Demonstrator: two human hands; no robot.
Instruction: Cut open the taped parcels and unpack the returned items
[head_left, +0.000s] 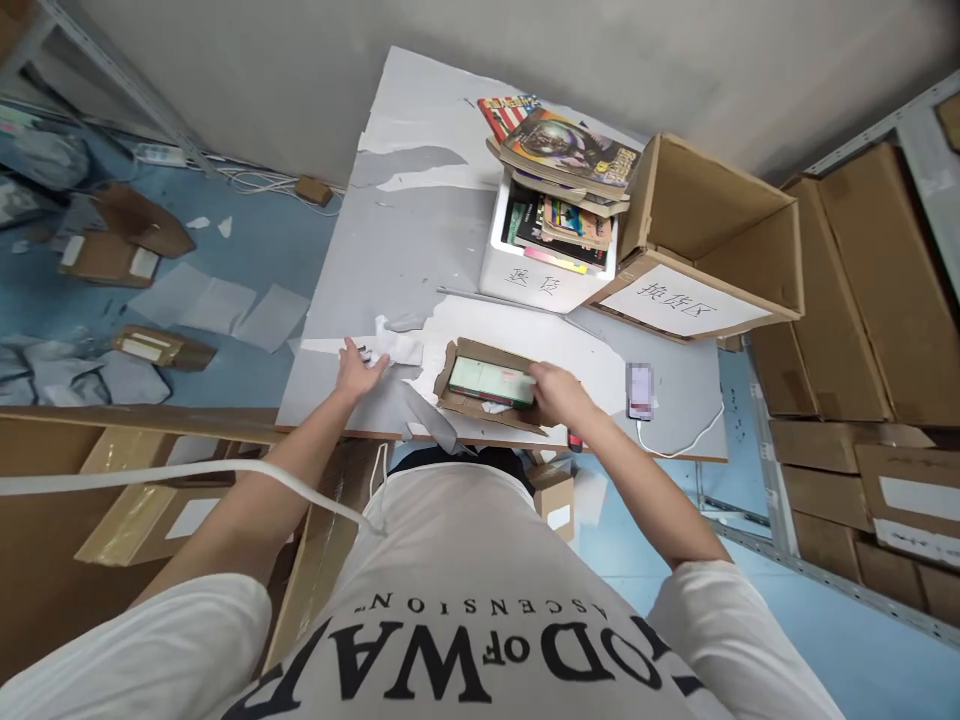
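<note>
On the near part of the table lies a torn-open cardboard package [459, 408]. Inside it rests a flat, pale green book-like item [484, 380] with a darker green edge. My right hand [556, 393] has its fingers closed round the right end of that item; the fingertips are partly hidden. To the left, my left hand [361, 372] is low over the tabletop with thumb and fingers apart. Its thumb is at the edge of a crumpled white paper [401, 348]. Beneath my right wrist shows a small red and black object [574, 440], mostly covered.
A white bin [536, 275] full of books and magazines stands at the back, beside an open cardboard box [720, 240]. A phone [640, 390] on a white cable lies to the right. Grey plastic [435, 425] hangs at the front edge. Cartons flank the table [420, 240].
</note>
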